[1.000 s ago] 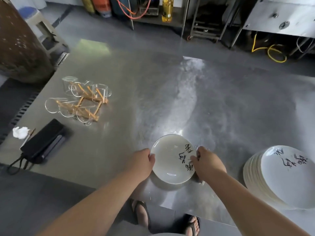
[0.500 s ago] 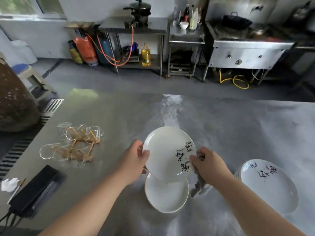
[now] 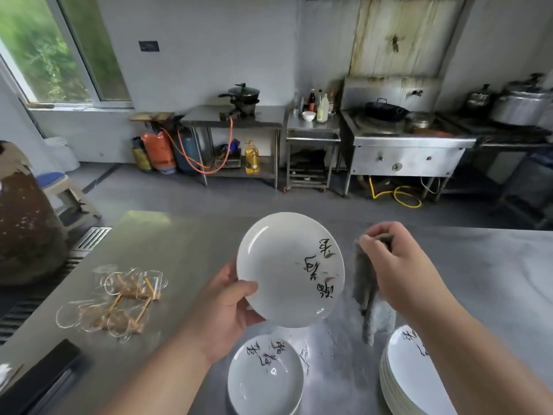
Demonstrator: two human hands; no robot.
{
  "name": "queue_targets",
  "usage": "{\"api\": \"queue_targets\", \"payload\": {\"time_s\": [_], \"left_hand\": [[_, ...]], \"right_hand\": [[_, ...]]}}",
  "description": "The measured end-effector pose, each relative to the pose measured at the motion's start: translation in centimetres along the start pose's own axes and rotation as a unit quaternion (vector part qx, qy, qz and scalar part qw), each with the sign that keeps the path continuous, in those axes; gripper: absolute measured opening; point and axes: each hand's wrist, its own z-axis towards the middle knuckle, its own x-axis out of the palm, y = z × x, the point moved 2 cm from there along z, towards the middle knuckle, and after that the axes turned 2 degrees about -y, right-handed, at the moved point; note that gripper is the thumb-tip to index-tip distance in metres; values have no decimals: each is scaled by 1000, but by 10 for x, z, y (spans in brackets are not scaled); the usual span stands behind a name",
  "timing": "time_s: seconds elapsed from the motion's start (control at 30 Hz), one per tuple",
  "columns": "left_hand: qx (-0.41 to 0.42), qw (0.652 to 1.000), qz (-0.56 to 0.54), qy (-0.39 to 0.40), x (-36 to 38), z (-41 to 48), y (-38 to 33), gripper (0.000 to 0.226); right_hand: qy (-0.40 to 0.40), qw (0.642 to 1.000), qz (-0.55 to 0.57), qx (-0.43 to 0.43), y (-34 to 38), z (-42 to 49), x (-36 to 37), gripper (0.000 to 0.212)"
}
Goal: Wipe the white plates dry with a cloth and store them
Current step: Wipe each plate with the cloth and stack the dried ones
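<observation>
Left grip (image 3: 230, 307) is clamping the lower-left rim of a white plate (image 3: 287, 265), with the thumb lying over the front face and the fingers curling behind. It is holding the plate raised above the desk (image 3: 478, 280), tilted so that its inner face with black brush lettering is facing the camera. Right grip (image 3: 395, 265) is pinching the top of a grey cloth (image 3: 363, 286), fingers curling together round it, just beside the plate's right edge. The cloth is hanging down, and I cannot tell whether it is touching the plate. Below the raised plate, a second white plate (image 3: 264, 381) is lying flat on the desk near its front edge. To its right, under the right forearm, a stack of white plates (image 3: 401, 384) is sitting on the desk. Further left, clear glass cups (image 3: 146, 284) are lying tangled with a wooden rack (image 3: 118, 304), and a black case (image 3: 39, 381) is resting at the near left corner.
</observation>
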Motion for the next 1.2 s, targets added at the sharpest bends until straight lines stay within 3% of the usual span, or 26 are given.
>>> {"api": "queue_targets", "payload": {"time_s": [0.13, 0.23, 0.3, 0.37, 0.5, 0.73, 0.83, 0.97, 1.1, 1.2], "left_hand": [[10, 999, 11, 32, 35, -12, 5, 49], [35, 998, 12, 42, 62, -20, 9, 45], [56, 997, -3, 48, 76, -26, 11, 40], [67, 996, -14, 57, 85, -31, 13, 41], [68, 996, -22, 56, 102, -38, 23, 47], [62, 997, -9, 41, 134, -49, 50, 50], [75, 997, -12, 27, 138, -51, 53, 46], [88, 996, 3, 33, 133, -56, 53, 43], [82, 996, 3, 41, 127, -60, 59, 47], [77, 996, 15, 44, 123, -58, 58, 46]], "right_hand": [[38, 993, 78, -73, 38, -14, -13, 27], [65, 979, -24, -190, 48, -32, -14, 41], [132, 936, -149, -292, 29, -49, -7, 55], [173, 895, -235, -337, 6, -67, -4, 70], [185, 843, -298, -408, -21, -90, -17, 93], [179, 814, -434, -343, -22, -49, -53, 108], [198, 831, -372, -364, -23, -50, -59, 106], [255, 824, -272, -427, -43, -85, -58, 93], [242, 817, -314, -418, -47, -89, -57, 90], [198, 827, -380, -364, -24, -64, -56, 92]]}}
